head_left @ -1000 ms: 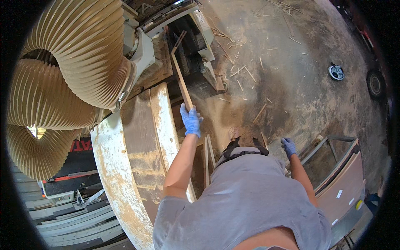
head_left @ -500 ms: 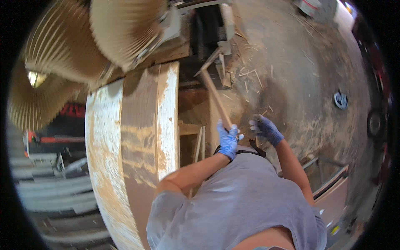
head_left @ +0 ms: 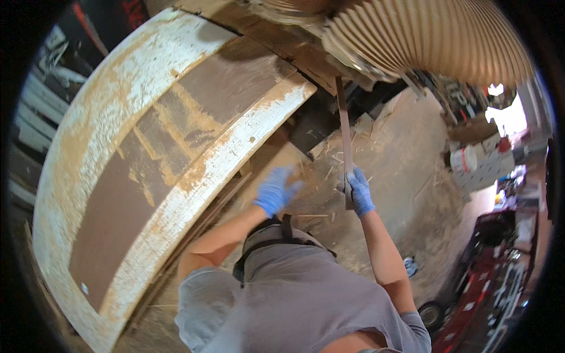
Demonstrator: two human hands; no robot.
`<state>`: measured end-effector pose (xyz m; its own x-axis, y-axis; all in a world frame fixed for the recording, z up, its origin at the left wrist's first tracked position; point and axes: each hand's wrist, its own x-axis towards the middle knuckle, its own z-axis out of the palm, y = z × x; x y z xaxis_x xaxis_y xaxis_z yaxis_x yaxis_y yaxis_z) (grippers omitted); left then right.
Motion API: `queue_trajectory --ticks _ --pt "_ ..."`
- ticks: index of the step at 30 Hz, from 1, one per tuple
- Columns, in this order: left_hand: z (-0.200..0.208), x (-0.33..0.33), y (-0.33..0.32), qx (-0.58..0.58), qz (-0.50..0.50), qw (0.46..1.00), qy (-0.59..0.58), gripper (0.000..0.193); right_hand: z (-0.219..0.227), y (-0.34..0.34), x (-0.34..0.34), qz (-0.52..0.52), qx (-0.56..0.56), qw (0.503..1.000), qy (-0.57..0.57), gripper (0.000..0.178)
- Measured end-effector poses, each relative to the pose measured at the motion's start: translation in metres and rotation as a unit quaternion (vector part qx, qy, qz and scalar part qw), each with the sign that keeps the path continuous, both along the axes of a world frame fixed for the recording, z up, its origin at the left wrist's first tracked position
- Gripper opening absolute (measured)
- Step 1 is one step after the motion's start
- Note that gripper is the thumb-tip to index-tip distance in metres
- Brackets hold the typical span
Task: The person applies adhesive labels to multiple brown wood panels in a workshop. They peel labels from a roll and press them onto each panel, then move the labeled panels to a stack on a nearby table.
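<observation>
A long, narrow wooden strip (head_left: pixel 345 129) stands out ahead of me, its near end gripped in my right hand (head_left: pixel 361 193). The far end of the strip reaches up beside the ribbed hose. My left hand (head_left: pixel 275 191), in a blue glove like the other, hangs apart from the strip with its fingers spread and slightly blurred; it holds nothing. To the left of it lies a long bench top with worn white boards (head_left: pixel 229 154) and a brown middle panel (head_left: pixel 159 126) streaked with sawdust.
Large tan ribbed hoses (head_left: pixel 435 41) arch over the far end of the bench. Wood scraps and sawdust litter the concrete floor (head_left: pixel 406 170). A white bucket (head_left: pixel 464 159) stands at the far right, and a dark red machine or vehicle (head_left: pixel 479 282) lies at the lower right.
The wooden strip has passed from my left hand to my right. My left hand has come away from it, and the view has turned to the right.
</observation>
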<state>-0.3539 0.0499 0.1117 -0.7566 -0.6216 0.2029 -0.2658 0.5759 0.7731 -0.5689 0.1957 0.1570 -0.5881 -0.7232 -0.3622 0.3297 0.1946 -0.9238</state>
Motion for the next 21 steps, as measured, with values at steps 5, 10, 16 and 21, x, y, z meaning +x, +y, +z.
queue_trajectory --ticks 5,10,16,21 --pt "-0.006 0.013 -0.093 0.137 0.144 0.979 -0.049 0.05 -0.001 -0.12 -0.069 0.01 0.063 0.993 0.099 0.037" --pt "-0.024 -0.022 -0.138 0.066 0.197 0.977 0.055 0.041 -0.056 -0.229 -0.161 0.029 0.082 0.945 0.317 0.026" --pt "-0.049 -0.046 -0.169 0.041 0.227 0.97 0.078 0.039 -0.1 -0.242 -0.161 0.105 0.153 0.929 0.32 0.037" --pt "-0.032 -0.103 -0.204 0.017 0.196 0.972 0.126 0.047 -0.068 -0.165 -0.107 0.093 0.186 0.95 0.234 0.037"
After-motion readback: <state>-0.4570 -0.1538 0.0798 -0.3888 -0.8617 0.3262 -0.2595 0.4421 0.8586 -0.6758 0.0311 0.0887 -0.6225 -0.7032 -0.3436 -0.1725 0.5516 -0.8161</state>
